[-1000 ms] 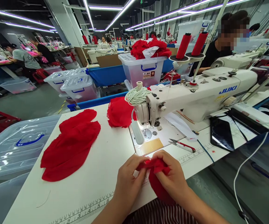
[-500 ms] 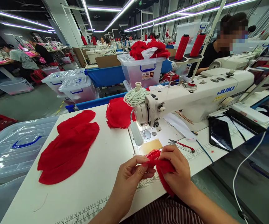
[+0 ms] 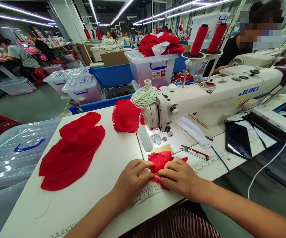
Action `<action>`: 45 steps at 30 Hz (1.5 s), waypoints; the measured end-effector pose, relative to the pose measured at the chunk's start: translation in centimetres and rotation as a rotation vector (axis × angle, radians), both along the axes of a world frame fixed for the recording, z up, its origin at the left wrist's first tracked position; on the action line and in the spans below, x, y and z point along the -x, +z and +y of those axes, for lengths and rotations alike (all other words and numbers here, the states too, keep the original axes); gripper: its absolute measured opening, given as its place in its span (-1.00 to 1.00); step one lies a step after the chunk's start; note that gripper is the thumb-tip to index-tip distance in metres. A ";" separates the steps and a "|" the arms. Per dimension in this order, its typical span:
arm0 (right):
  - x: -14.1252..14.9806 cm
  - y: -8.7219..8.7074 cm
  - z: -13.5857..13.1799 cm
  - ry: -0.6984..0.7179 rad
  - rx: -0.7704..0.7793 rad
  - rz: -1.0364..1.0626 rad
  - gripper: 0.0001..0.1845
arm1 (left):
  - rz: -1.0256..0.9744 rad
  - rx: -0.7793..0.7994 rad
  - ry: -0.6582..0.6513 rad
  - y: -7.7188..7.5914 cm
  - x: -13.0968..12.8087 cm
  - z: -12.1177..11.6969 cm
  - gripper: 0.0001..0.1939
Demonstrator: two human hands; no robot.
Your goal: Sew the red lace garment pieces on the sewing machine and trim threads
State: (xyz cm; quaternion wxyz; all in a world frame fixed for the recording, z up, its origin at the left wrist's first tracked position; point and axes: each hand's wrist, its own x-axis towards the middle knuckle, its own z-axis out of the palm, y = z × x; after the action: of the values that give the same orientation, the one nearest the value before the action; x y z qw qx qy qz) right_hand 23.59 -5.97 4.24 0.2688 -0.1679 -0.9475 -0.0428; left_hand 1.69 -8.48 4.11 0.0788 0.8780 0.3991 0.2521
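Note:
A small red fabric piece with lace (image 3: 160, 161) lies bunched on the table's front edge, just before the sewing machine (image 3: 207, 96). My left hand (image 3: 135, 177) pinches its left side between thumb and fingers. On the right side, my right hand (image 3: 179, 177) has its fingers closed on the same cloth and presses it toward the tabletop. Behind the cloth are a tan patch (image 3: 166, 149) on the machine bed and the needle area. Red-handled thread snips (image 3: 196, 152) rest to the right of my right hand.
Stacked red fabric pieces (image 3: 71, 152) lie at the left, another red lace-edged pile (image 3: 125, 115) beside the machine head. A phone (image 3: 237, 140) and a white paper strip (image 3: 192, 130) are at the right. Plastic boxes (image 3: 21, 148) flank the table. A co-worker (image 3: 232, 49) sits behind the machine.
The red cloth has gone from being held up between both hands to lying lower and spread on the table, lace showing. My right hand has turned over it, forearm swung outward. The view shifted slightly.

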 end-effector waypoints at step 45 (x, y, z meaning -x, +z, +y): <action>-0.4 2.4 -3.2 -0.178 0.300 0.468 -0.78 | -0.765 1.084 0.272 4.3 -1.8 -2.1 -0.77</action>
State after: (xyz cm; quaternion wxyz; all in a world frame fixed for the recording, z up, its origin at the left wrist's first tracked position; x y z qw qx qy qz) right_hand 23.95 -9.18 6.66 0.4476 -0.2934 -0.8370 0.1142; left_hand 3.44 -10.60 8.39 0.6112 0.5054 0.5200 0.3172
